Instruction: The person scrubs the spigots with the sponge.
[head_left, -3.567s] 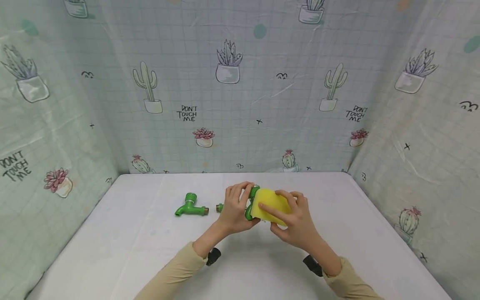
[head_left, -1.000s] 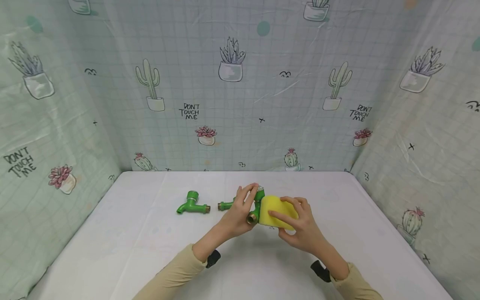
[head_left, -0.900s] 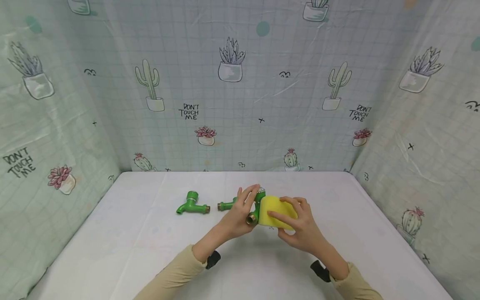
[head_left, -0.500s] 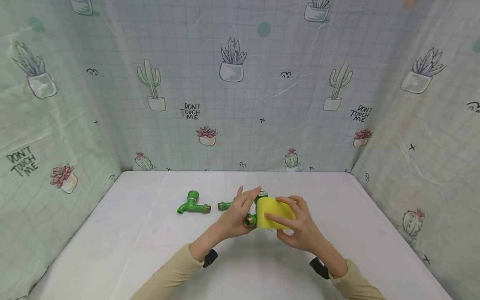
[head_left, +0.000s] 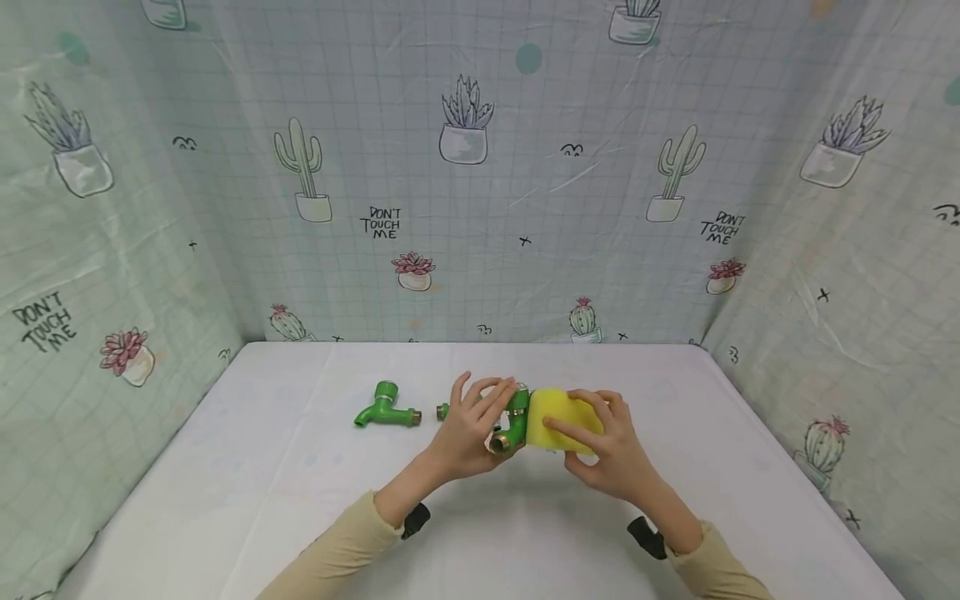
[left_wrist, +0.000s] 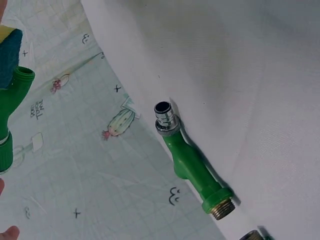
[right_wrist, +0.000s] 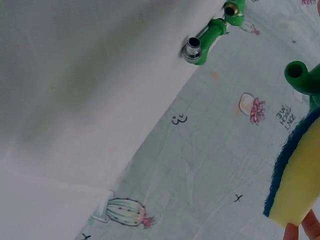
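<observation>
My left hand (head_left: 468,433) holds a green faucet (head_left: 517,408) above the table, its brass-rimmed opening turned down toward me. Fingers lie along its far left side, and part of the faucet is hidden behind them. In my right hand (head_left: 618,454) is a yellow sponge (head_left: 551,404), gripped between thumb and fingers. Its dark blue scouring layer (right_wrist: 282,165) faces the faucet, and in the left wrist view the blue side overlaps the faucet body (left_wrist: 10,107). Only fingertips (right_wrist: 291,232) of the right hand show in the right wrist view.
On the white table (head_left: 300,517), a second green faucet (head_left: 385,408) lies at the left. Behind my left hand lies another green faucet (left_wrist: 190,165) with a chrome nozzle and brass thread. Patterned cloth (head_left: 480,208) walls in the back and sides.
The held faucet has been turned, its opening now facing toward me. Over the last half second the sponge has shifted slightly right, uncovering more of the faucet, and the left fingers have spread.
</observation>
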